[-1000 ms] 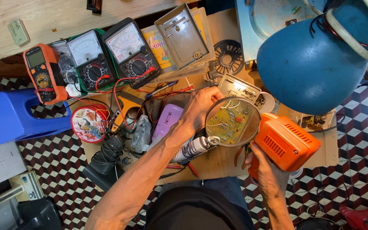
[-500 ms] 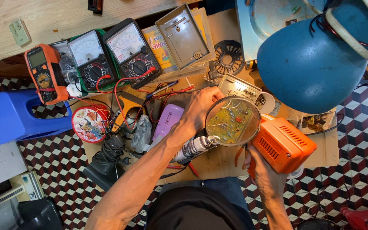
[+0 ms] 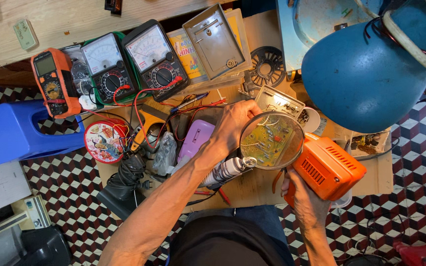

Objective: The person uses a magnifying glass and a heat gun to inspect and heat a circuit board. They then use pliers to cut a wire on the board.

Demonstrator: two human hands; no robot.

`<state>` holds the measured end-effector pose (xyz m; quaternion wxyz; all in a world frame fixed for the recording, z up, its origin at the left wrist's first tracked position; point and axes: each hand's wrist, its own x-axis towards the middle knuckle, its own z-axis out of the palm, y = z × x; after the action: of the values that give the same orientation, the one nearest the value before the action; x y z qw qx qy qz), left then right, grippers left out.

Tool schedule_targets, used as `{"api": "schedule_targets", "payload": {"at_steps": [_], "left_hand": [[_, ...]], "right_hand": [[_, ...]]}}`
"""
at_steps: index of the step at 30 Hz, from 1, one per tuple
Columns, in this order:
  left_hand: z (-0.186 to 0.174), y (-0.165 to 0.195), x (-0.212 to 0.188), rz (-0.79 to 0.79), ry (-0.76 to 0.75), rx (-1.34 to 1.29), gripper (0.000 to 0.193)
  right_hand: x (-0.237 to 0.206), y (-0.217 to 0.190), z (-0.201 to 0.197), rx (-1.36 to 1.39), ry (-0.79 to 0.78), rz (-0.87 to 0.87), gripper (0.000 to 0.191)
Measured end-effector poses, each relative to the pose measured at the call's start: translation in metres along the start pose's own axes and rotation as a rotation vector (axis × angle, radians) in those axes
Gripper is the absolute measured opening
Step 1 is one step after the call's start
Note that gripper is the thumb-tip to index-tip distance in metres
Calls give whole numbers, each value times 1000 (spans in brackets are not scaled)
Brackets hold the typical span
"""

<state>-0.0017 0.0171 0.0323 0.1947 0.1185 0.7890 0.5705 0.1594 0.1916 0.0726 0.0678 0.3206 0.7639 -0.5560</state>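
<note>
While seen from above, left hand [image 3: 235, 125] placed at upper-left rim of round magnifying lens [image 3: 271, 140], fingers curled around edge of green circuit board [image 3: 272, 138] visible through lens. Board held beneath lens, just above cardboard work surface [image 3: 252, 182], between purple case [image 3: 195, 140] and orange plastic housing [image 3: 329, 167]. Right hand [image 3: 301, 194] positioned below lens, against lower-left corner of orange housing; fingers closed narrowly, though exactly what they clasp cannot be told, being partly hidden by lens and housing. Silver flexible lens stem [image 3: 225, 170] running down-left from lens rim, crossing under left forearm.

Along upper edge: orange digital multimeter [image 3: 50, 83] at far left, two black analog meters [image 3: 134, 61] side by side to its right, grey plastic cover [image 3: 215, 42] tilted beyond them. Red test leads [image 3: 144, 106] trailing from meters toward board. Round red tin [image 3: 105, 141] near blue plastic container [image 3: 13, 130], left of purple case. Black fan grille [image 3: 267, 66] above white housing part [image 3: 279, 102]. Blue lamp shade [image 3: 366, 83] overhanging right side, well above orange housing. Checkered floor tiles [image 3: 65, 182] surrounding cardboard.
</note>
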Motion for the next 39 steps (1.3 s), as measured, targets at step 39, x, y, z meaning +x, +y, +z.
{"api": "schedule_targets", "payload": {"at_steps": [39], "left_hand": [[2,-8,1,20,19,-5,28]], "right_hand": [[-2,-7,3,8,-2,-7,14]]}}
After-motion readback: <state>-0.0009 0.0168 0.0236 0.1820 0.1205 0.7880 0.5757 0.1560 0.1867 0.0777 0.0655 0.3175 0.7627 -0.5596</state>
